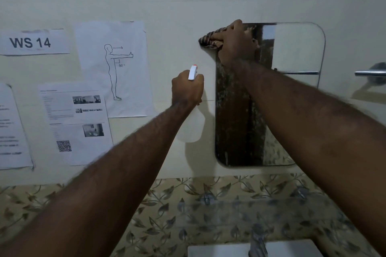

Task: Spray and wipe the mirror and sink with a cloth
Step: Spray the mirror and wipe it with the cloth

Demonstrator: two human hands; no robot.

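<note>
Right hand (236, 43) presses a cloth (210, 40) on the mirror's (296, 48) upper-left corner; left hand (187, 87) grips a spray bottle (191, 125); sign (31, 42) at upper left reads "WS 14".

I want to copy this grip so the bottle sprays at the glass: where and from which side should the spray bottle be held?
Grip the spray bottle at its neck, just under the white and red trigger head, coming from behind as the left hand does. The bottle hangs upright, its nozzle facing the wall beside the mirror, so a rear grip probably leaves a finger free for the trigger.

Both bare forearms extended forward, left hand (186, 87) fisted at 11 o'clock, right hand (237, 45) clenched higher at 1 o'clock
</note>
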